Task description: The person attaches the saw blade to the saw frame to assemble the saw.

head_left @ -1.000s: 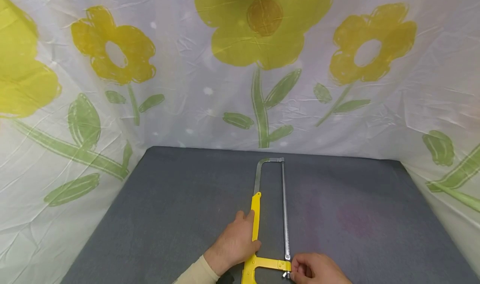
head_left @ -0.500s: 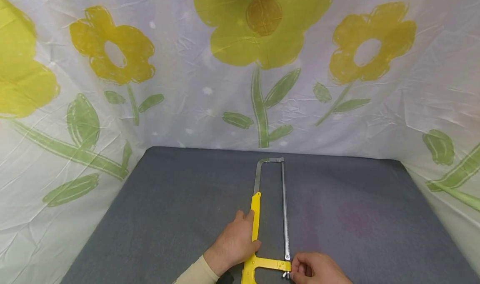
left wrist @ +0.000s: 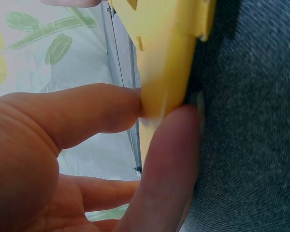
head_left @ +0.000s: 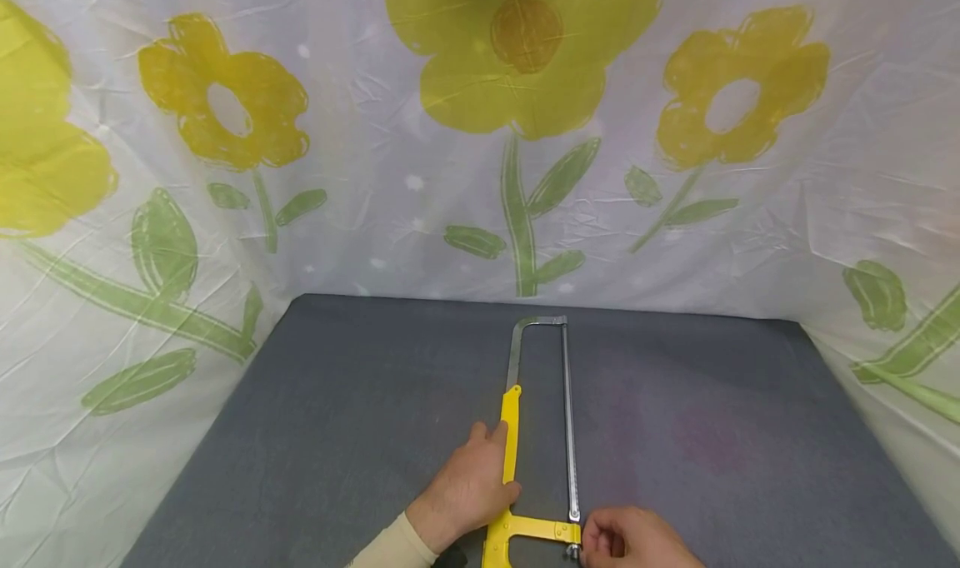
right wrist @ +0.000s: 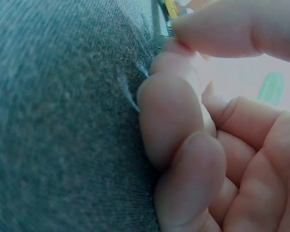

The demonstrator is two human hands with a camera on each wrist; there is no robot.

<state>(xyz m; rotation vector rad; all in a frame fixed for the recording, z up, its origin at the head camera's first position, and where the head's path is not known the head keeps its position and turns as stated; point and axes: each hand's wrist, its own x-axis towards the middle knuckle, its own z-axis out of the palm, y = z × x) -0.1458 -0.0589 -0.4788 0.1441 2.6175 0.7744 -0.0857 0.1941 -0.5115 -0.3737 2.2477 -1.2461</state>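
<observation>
A yellow hacksaw (head_left: pixel 511 435) with a silver front frame lies on the dark cloth, its blade (head_left: pixel 570 435) along the right side. My left hand (head_left: pixel 468 480) grips the yellow frame near the handle. In the left wrist view, thumb and fingers close on the yellow bar (left wrist: pixel 166 72) from both sides. My right hand (head_left: pixel 633 539) is at the blade's near end, fingers curled, thumb and index finger pinching the small wing nut (head_left: pixel 572 551). Threads of its screw (right wrist: pixel 170 30) show just beyond those fingertips in the right wrist view. The lower handle runs out of the head view.
The dark grey cloth (head_left: pixel 360 401) covers the tabletop, with a faint reddish patch at right. A white curtain with yellow flowers (head_left: pixel 408 218) hangs behind and along both sides, close to the table's edges.
The wing nut by my right fingertips has turned slightly. Both hands and the hacksaw keep their places.
</observation>
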